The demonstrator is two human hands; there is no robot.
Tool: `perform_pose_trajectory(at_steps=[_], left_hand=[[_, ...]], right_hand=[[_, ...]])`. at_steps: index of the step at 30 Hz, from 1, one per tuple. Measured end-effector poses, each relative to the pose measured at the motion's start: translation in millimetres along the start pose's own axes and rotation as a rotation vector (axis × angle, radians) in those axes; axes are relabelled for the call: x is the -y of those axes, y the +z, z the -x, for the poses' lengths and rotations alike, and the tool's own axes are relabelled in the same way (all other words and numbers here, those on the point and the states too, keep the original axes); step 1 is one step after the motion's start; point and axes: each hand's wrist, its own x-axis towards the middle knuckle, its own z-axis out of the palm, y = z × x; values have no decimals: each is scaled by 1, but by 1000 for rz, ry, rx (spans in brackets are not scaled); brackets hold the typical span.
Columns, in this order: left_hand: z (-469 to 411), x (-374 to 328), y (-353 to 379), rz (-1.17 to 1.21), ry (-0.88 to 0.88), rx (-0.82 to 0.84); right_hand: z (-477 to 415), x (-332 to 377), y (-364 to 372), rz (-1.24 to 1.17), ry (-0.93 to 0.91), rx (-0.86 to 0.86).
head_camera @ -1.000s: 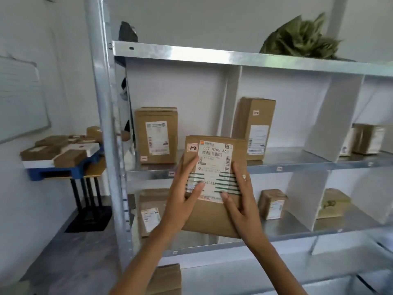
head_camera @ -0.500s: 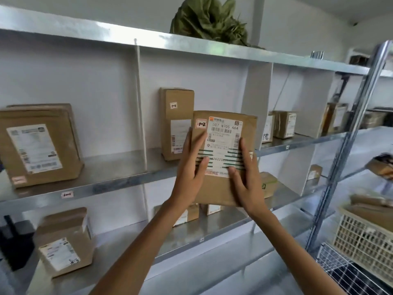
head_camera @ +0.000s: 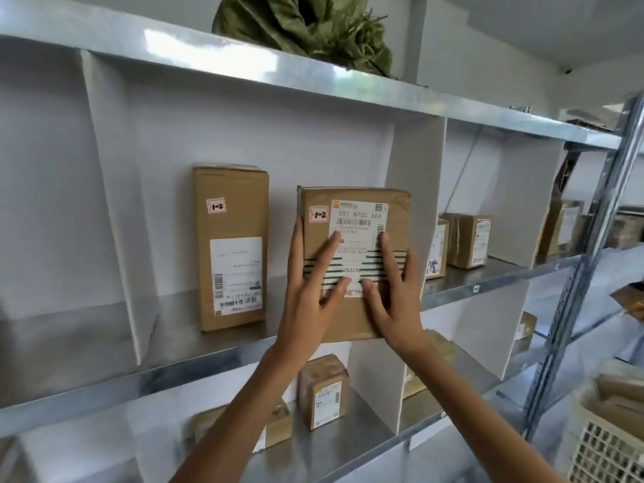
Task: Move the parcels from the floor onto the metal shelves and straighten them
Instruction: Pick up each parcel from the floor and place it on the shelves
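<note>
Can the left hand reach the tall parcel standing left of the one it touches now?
Probably yes. The tall parcel stands in the same bay, beside the left hand, with only bare shelf and no divider between them. But the hand would first have to leave the held parcel.

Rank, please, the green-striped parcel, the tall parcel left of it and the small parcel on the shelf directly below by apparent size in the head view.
1. Green-striped parcel, though it sits nearer the camera, so its lead is unsure.
2. Tall parcel.
3. Small parcel, clearly smallest.
</note>
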Motion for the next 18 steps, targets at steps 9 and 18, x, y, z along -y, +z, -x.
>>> perform_pose_trajectory(at_steps=[9,18], left_hand=[[0,56,54,-132,-66,24],[-15,79,97,-286,-196,-8]], right_hand=[[-19,-85,36,-91,-22,70],[-47,-149,58,-287,-9,264]])
